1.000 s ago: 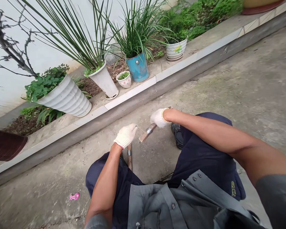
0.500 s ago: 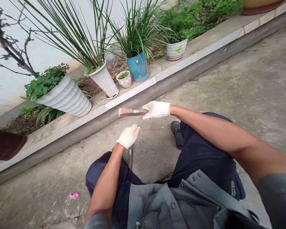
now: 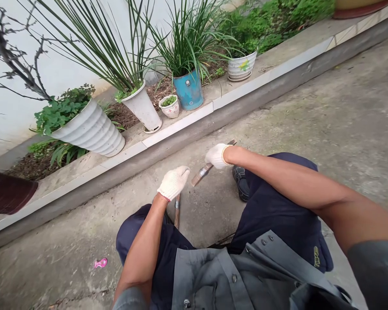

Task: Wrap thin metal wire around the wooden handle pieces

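Observation:
My right hand (image 3: 216, 156), in a white knitted glove, is wrapped round a wooden stick (image 3: 200, 175) bound with silvery wire near its lower end. The stick slants across the palm, and its other end shows above the wrist. To the left, my left hand (image 3: 173, 183), also gloved, is closed with its fingers pressed together near the stick's lower end, apart from it. What it holds, if anything, is hidden. Below that hand a second wire-bound wooden stick (image 3: 176, 211) stretches toward my left leg; I cannot tell whether the hand touches it.
A low tiled ledge (image 3: 177, 129) runs diagonally ahead, bearing a ribbed white pot (image 3: 95, 131), a tall white pot (image 3: 144, 107), a blue pot (image 3: 189, 91) and smaller ones. On the concrete lies a pink object (image 3: 101, 263). My black shoe (image 3: 241, 183) is beside my right hand.
My right hand has moved slightly right and down. The stick in it has turned from nearly level to slanting, its wire-bound end now lower. My left hand has barely shifted.

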`<state>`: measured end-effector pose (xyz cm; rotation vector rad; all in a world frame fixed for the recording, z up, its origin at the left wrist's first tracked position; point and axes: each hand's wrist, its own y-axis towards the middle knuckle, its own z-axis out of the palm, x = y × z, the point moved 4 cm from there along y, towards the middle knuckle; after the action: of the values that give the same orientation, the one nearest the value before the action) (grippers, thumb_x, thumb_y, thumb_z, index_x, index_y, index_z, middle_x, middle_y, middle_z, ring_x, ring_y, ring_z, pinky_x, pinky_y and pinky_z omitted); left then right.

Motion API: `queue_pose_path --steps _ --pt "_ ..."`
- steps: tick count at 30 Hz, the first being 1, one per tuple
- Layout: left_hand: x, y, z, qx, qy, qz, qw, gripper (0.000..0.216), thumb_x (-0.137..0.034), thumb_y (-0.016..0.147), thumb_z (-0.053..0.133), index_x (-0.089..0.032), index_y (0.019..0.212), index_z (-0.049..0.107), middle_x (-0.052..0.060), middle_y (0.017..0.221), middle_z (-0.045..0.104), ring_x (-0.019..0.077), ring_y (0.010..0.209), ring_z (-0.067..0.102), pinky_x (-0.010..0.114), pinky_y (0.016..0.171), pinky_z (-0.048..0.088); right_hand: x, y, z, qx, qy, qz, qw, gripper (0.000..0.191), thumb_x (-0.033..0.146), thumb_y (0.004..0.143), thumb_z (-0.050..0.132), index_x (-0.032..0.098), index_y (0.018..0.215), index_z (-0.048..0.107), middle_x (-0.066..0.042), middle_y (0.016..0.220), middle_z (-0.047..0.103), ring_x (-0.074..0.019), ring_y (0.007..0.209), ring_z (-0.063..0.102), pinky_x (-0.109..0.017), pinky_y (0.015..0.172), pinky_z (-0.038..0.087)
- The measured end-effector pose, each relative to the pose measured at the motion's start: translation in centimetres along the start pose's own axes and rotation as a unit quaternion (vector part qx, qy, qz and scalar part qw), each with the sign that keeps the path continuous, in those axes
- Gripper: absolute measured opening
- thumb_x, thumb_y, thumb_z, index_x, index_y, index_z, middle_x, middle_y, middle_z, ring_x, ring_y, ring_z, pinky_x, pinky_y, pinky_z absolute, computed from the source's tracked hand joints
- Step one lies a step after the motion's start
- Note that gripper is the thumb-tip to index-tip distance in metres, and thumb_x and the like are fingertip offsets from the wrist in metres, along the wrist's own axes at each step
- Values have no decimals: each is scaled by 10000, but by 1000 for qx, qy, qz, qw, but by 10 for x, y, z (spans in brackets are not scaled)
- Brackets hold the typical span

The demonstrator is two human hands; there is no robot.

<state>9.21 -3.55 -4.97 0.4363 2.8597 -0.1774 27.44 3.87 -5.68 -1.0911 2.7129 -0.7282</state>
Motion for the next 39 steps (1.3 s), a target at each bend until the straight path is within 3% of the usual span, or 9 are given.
queue_pose_path --steps 3,8,11,15,20,24,27,33,39 --pt "1 1 -1 2 5 18 1000 336 -354 1023 381 -259 1091 696 23 1105 729 174 985 667 229 870 461 8 -4 10 67 16 -123 990 245 216 636 652 172 861 740 -68 771 700 -201 667 591 -318 634 381" --pt "-10 0 -6 4 -5 69 998 503 -351 1019 290 -179 914 751 55 808 715 161 767 665 191 710 519 11 -17 -5 20 156 -206 966 212 359 677 669 192 806 658 48 636 575 -119 592 485 -254 571 295" --pt "-14 -2 -8 -6 -19 63 998 626 -341 1022 193 -176 760 737 58 665 678 181 681 645 217 618 524 9 -21 -26 -79 230 -161 956 262 429 728 649 190 835 636 45 681 596 -109 607 486 -238 566 285" --pt "-12 -4 -6 16 -59 14 998 365 -317 1012 369 -212 923 708 4 830 724 146 774 661 215 740 476 -3 -16 -45 -220 236 -24 946 330 491 804 593 186 922 639 -13 769 664 -150 684 551 -246 590 309" --pt "-13 -6 -2 32 -127 -16 991 349 -361 1012 361 -235 1023 686 -26 763 695 140 764 653 222 731 432 -22 -7 -46 -285 183 134 931 353 478 894 512 206 1066 656 -110 959 717 -227 848 638 -275 683 383" --pt "-14 -6 -2 35 -111 -11 993 337 -356 1006 375 -228 976 685 -22 754 687 139 695 627 229 711 417 -23 -3 -42 -248 98 159 951 281 293 873 555 163 1083 690 -191 1006 719 -294 932 669 -343 760 432" --pt "-8 -4 -6 15 -70 -18 997 344 -357 1013 364 -228 954 677 -10 759 685 149 702 621 237 709 410 -18 -2 -34 -176 23 141 974 309 183 792 593 118 1063 728 -234 1020 716 -333 954 675 -392 778 450" --pt "1 -2 -11 -5 -19 8 1000 363 -334 1025 327 -224 940 663 0 824 683 152 773 620 233 740 413 6 -4 -4 4 0 -80 997 244 172 641 647 179 866 741 -87 800 710 -210 704 620 -307 630 387" --pt "5 0 -7 -5 -69 16 997 347 -341 1010 364 -209 915 670 3 821 672 143 756 602 238 761 417 7 -17 -9 13 103 -182 978 158 304 655 667 183 757 665 38 590 566 -119 554 464 -272 562 289"
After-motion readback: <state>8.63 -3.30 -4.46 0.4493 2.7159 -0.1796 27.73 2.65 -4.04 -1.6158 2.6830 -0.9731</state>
